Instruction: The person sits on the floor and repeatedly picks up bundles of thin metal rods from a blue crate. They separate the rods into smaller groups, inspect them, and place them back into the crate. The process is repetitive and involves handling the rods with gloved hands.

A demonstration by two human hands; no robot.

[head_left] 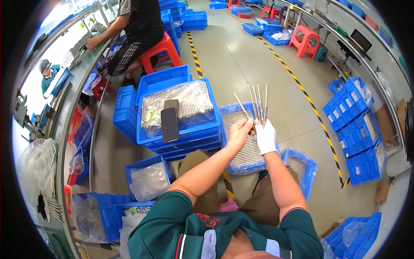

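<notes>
My left hand [239, 134] is bare and pinches one slim metal rod [240, 105], which leans up and to the left. In a white glove, my right hand [266, 137] is closed round several similar metal rods [258, 103] that fan upward. Both hands are close together, nearly touching, above a blue bin [246, 169] lined with plastic film. Rows of metal rods [243, 153] lie side by side in that bin. The lower ends of the held rods are partly hidden by my fingers.
Left of my hands, stacked blue bins [181, 144] carry film-covered rods and a dark phone [170, 125]. A smaller lined bin [311, 172] sits by my right knee. Another person [140, 30] sits on a red stool [166, 49] at the left bench. More blue bins [360, 134] line the right side.
</notes>
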